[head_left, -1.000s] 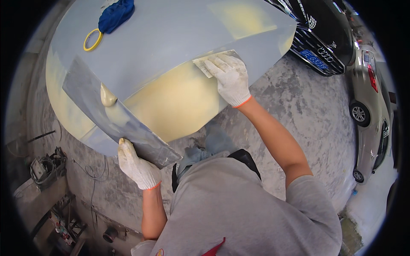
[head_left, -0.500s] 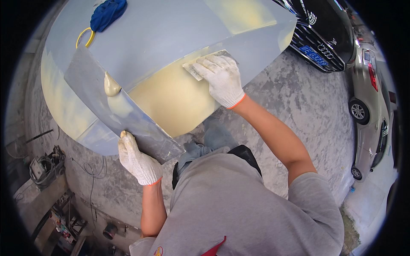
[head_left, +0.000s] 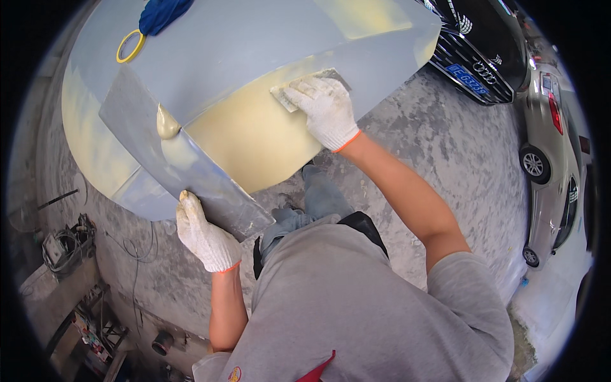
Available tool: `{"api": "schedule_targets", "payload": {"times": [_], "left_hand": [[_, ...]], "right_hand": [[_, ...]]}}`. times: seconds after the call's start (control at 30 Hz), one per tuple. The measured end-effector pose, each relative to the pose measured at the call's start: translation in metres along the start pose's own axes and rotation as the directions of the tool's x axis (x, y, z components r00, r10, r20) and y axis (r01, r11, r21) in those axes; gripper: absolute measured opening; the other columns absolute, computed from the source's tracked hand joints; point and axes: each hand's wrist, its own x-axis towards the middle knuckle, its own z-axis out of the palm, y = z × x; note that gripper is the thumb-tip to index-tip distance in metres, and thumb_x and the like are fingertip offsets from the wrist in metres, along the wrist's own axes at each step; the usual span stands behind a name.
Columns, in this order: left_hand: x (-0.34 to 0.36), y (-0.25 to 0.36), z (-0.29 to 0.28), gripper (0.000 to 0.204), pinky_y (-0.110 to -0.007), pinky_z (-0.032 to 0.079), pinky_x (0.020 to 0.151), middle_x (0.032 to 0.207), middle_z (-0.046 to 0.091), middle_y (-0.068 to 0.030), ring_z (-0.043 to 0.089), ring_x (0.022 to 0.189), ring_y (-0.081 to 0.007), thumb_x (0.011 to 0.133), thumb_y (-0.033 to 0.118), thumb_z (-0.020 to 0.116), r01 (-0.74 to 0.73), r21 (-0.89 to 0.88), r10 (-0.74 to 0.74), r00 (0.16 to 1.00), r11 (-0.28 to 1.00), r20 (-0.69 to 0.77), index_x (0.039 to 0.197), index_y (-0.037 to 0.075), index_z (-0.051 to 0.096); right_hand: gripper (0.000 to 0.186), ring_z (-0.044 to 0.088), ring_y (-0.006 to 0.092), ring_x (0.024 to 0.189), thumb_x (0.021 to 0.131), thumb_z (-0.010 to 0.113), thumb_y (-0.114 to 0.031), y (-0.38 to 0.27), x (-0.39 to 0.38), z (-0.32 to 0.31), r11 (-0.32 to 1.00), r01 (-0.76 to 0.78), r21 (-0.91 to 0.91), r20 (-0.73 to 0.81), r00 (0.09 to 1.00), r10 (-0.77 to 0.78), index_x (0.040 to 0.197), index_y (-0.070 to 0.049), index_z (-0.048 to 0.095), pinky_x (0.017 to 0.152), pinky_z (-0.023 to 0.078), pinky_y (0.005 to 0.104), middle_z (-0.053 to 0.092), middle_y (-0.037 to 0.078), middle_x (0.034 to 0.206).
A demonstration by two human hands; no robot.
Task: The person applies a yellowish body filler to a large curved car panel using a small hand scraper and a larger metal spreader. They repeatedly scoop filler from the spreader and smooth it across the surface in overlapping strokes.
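In a white knit glove, my left hand (head_left: pixel 205 234) grips the near end of a long grey mixing board (head_left: pixel 219 194), thumb on top. The board slants up and to the left, and a lump of cream body filler (head_left: pixel 167 123) sits near its middle. My right hand (head_left: pixel 324 109), gloved too, is closed on a flat putty spreader (head_left: pixel 285 100). Its blade rests against a grey car body panel (head_left: pixel 210 51), at the upper edge of a broad coat of pale yellow filler (head_left: pixel 254 143). The glove covers most of the spreader.
A yellow tape roll (head_left: pixel 130 46) and a blue cloth (head_left: pixel 163 15) lie on the panel at far left. A black car (head_left: pixel 480 54) and a beige car (head_left: pixel 541 153) stand to the right. Cables and equipment (head_left: pixel 67 249) sit on the stained floor at left.
My right hand and the spreader have shifted slightly left and up across the panel. The board in my left hand has barely moved, and more of the tape roll shows.
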Motion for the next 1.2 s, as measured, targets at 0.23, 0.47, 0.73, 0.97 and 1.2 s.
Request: {"api": "schedule_targets", "payload": {"times": [0.23, 0.47, 0.73, 0.97, 1.2], "left_hand": [[-0.004, -0.006, -0.002, 0.038, -0.030, 0.051, 0.098, 0.120, 0.069, -0.0059, 0.062, 0.107, -0.0142, 0.111, 0.027, 0.064, -0.083, 0.026, 0.083, 0.997, 0.996, 0.008, 0.131, -0.005, 0.067], [-0.005, -0.010, -0.004, 0.048, -0.032, 0.044, 0.112, 0.139, 0.064, -0.0094, 0.059, 0.126, -0.0171, 0.110, 0.027, 0.066, 0.013, 0.026, -0.015, 0.997, 1.000, 0.078, 0.143, -0.007, 0.059], [-0.002, -0.011, 0.000, 0.041, -0.031, 0.050, 0.101, 0.126, 0.068, -0.0077, 0.062, 0.111, -0.0154, 0.111, 0.027, 0.064, -0.026, 0.057, 0.024, 0.999, 0.998, 0.037, 0.136, -0.006, 0.065], [-0.002, -0.007, 0.008, 0.043, -0.031, 0.048, 0.104, 0.127, 0.068, -0.0078, 0.061, 0.114, -0.0157, 0.111, 0.028, 0.064, -0.027, 0.036, 0.027, 1.000, 0.999, 0.004, 0.138, -0.007, 0.064], [-0.006, -0.001, 0.015, 0.040, -0.030, 0.048, 0.096, 0.115, 0.068, -0.0052, 0.059, 0.103, -0.0141, 0.112, 0.032, 0.063, -0.071, 0.087, 0.067, 0.997, 0.994, 0.044, 0.127, -0.005, 0.068]], "right_hand": [[0.043, 0.072, 0.0289, 0.115, 0.082, 0.064, -0.007, -0.034, -0.031, -0.016, 0.998, -0.050, 0.049, 0.075, 0.996, 0.046, 0.122, -0.013, 0.076, 0.100, 0.054, 0.0460, 0.078, 0.006, 0.120], [0.043, 0.070, 0.0261, 0.117, 0.081, 0.066, -0.007, -0.069, -0.077, -0.037, 0.992, -0.095, 0.082, 0.192, 0.978, 0.078, 0.122, -0.014, 0.075, 0.100, 0.053, 0.0453, 0.076, 0.005, 0.121], [0.045, 0.067, 0.0237, 0.119, 0.083, 0.069, -0.011, -0.071, -0.091, -0.065, 0.993, -0.116, 0.027, 0.164, 0.980, 0.110, 0.127, -0.017, 0.074, 0.104, 0.051, 0.0433, 0.074, 0.002, 0.126], [0.041, 0.070, 0.0244, 0.116, 0.087, 0.067, -0.010, 0.022, -0.016, -0.023, 0.992, -0.068, -0.109, -0.089, 0.994, 0.058, 0.126, -0.019, 0.075, 0.105, 0.050, 0.0453, 0.077, 0.001, 0.123], [0.037, 0.071, 0.0235, 0.119, 0.089, 0.066, -0.012, 0.039, 0.006, -0.006, 0.987, 0.028, -0.159, -0.107, 0.993, -0.046, 0.124, -0.018, 0.076, 0.105, 0.051, 0.0450, 0.077, 0.001, 0.123]]}}
